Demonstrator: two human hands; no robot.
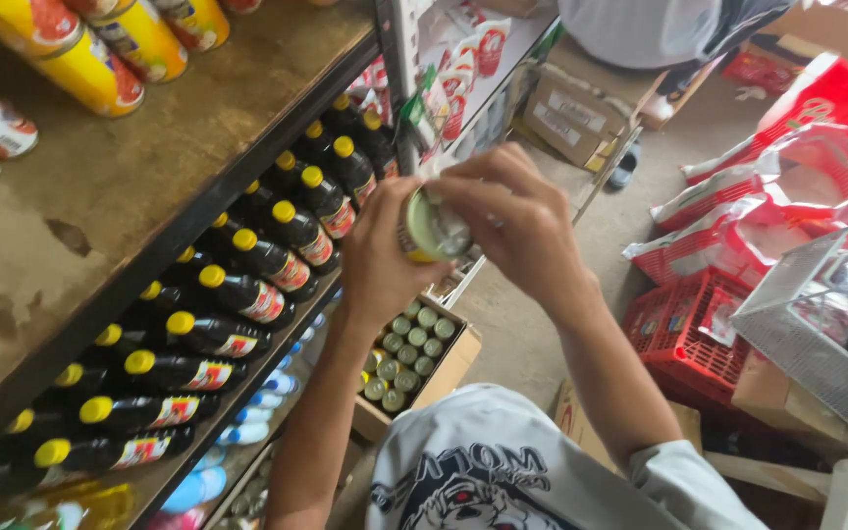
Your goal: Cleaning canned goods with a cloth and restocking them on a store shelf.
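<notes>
The left hand (385,260) is wrapping its grip around the side of a small yellow-labelled can (431,230), fingers closed on it from the left and holding it up at chest height. The right hand (512,221) is curling over the can's silvery top from the right, its fingertips (458,186) pressing on the upper rim, so both grips are closing on the same can.

Below the grips, an open cardboard box (449,368) is sitting on the floor with rows of matching cans (409,353) standing in it. To the left of the left grip, dark bottles with yellow caps (247,285) are lying in rows on a shelf. To the right of the right grip, a red plastic crate (699,324) is resting near a wire basket (807,344).
</notes>
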